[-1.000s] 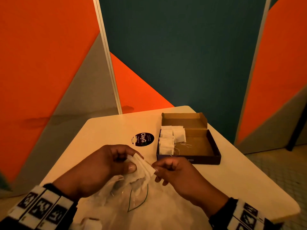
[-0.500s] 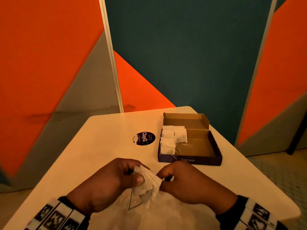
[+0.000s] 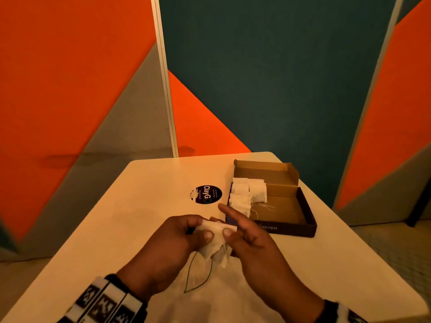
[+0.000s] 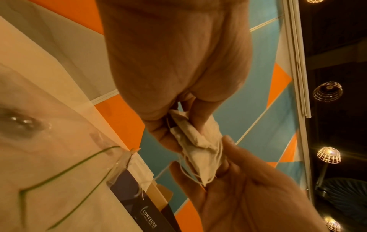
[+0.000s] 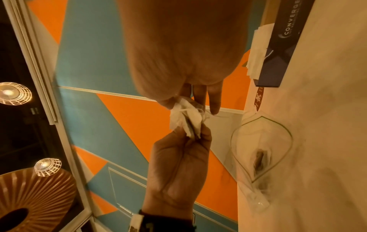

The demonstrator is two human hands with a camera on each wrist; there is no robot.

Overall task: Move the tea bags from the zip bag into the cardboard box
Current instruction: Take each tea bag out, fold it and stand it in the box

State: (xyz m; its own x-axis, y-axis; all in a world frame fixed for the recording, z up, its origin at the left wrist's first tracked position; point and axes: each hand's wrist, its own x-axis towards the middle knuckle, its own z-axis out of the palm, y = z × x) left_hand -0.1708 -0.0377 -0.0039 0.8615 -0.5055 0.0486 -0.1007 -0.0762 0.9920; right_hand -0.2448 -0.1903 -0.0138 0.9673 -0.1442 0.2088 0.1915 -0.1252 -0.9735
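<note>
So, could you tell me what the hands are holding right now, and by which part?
Both hold a small bunch of tea bags above the zip bag: the left hand pinches its left side, the right hand its upper right edge under the thumb.

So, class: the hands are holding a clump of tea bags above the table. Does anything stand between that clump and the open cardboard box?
Nothing visible does. The tea bags are pinched between the left hand and right hand, just short of the cardboard box. The box stands open, its right part bare. The zip bag lies below the hands.
</note>
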